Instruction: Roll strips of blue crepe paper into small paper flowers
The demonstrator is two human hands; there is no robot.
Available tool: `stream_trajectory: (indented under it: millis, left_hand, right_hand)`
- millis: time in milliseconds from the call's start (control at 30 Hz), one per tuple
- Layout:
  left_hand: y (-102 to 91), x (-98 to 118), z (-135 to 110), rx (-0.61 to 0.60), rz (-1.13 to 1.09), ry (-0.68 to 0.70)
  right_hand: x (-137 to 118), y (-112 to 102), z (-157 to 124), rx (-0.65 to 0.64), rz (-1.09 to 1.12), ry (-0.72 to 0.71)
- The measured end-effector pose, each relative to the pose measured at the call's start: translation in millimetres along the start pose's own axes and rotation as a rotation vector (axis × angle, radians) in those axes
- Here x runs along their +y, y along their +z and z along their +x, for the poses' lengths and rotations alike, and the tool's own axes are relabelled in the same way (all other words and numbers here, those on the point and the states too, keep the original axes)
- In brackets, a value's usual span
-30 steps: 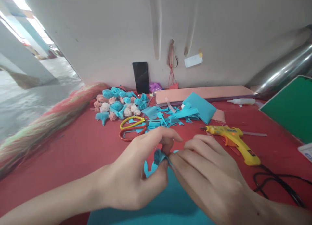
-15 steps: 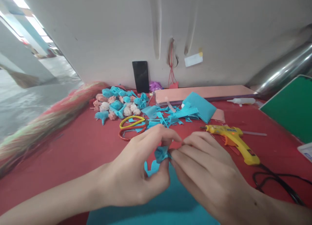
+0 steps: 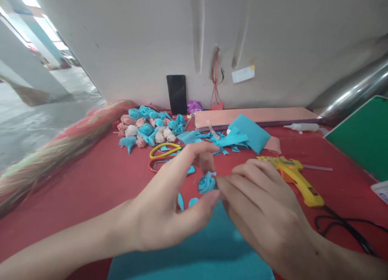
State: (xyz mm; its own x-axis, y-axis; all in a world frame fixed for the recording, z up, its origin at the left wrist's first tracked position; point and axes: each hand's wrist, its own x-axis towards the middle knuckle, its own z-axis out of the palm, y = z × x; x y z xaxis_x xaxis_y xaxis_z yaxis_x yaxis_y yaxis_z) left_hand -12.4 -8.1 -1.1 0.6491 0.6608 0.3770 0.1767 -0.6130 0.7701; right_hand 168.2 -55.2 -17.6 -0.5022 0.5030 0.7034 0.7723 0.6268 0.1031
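A small blue paper rose [image 3: 206, 183] with rolled petals is pinched at its base by my right hand [image 3: 263, 207], whose fingers are pressed together. My left hand [image 3: 169, 207] curves around the rose from the left, thumb and fingers apart, its thumb tip close below the bloom. Under both hands lies a blue paper sheet [image 3: 194, 259], with loose petal-shaped blue pieces [image 3: 193, 202] at its far edge. Beyond my left hand lie scissors [image 3: 165, 150] with a yellow and a red handle, their blades hidden.
Finished blue, pink and white paper flowers [image 3: 147, 128] cluster at the back left. Blue scraps [image 3: 232, 139] lie mid-back. A yellow glue gun [image 3: 298, 179] with a black cord rests at right, near a white bottle [image 3: 303, 127] and green board [image 3: 360, 136]. A phone [image 3: 177, 94] leans on the wall.
My left thumb and fingers have spread away from the rose, baring its spiral face. The rose now sits in my right hand's pinch. The view has shifted slightly.
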Motion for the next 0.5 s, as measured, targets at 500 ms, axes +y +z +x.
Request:
stream_trajectory:
  millis: [500]
  left_hand:
    - [-31.4, -3.8, 19.7, -0.151, -0.060, -0.002]
  right_hand:
    - [3.6, 6.4, 3.7, 0.052, 0.062, 0.005]
